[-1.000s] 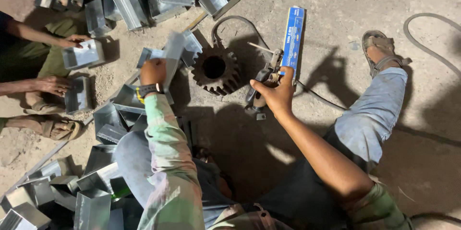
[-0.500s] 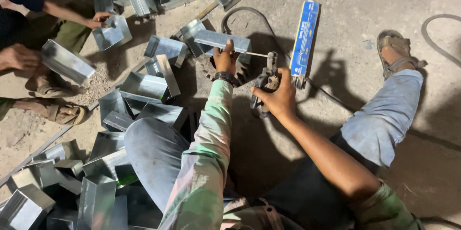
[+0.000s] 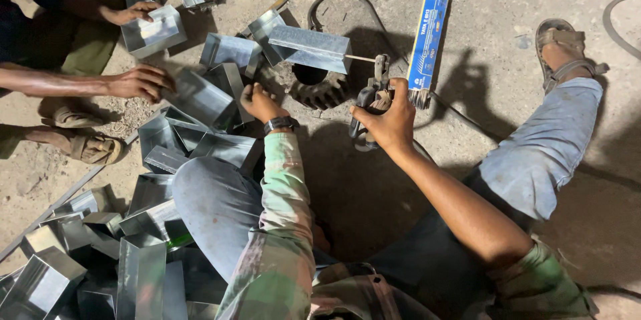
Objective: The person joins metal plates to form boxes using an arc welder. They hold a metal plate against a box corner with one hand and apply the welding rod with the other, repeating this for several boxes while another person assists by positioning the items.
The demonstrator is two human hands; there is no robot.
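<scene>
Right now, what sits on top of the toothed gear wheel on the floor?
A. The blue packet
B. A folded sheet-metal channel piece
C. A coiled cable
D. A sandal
B: a folded sheet-metal channel piece lies across the gear wheel, with the electrode holder in the right hand pointing its rod at the piece's end.

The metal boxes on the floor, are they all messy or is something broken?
Messy, not visibly broken. The metal boxes lie tipped in loose heaps on the floor. One box rests crooked on a gear wheel, near the right hand holding a clamp tool.
</scene>
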